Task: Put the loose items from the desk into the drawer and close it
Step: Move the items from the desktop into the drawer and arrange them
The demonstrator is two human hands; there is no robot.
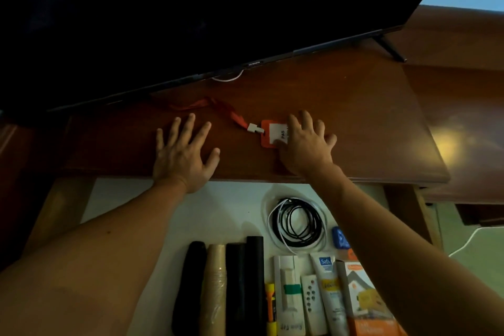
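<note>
Black television screen (207, 8) across the upper frame, leaning over brown wooden counter (354, 106), one stand foot (388, 49) at upper right. Open drawer (191, 215) below the counter edge, pale-lined, packed at lower centre with dark rolls (244, 284), a coiled black and white cable (297, 222), a boxed item (365, 300), a white tube (328, 284) and a small remote (309, 297). Mid-frame on the counter: left hand (181, 158) flat, fingers spread, holding nothing. Right hand (306, 144) splayed, fingertips pressed down on orange badge holder (272, 135), not closed around it. Red lanyard (218, 108) trailing up-left from the badge toward the screen's base.
</note>
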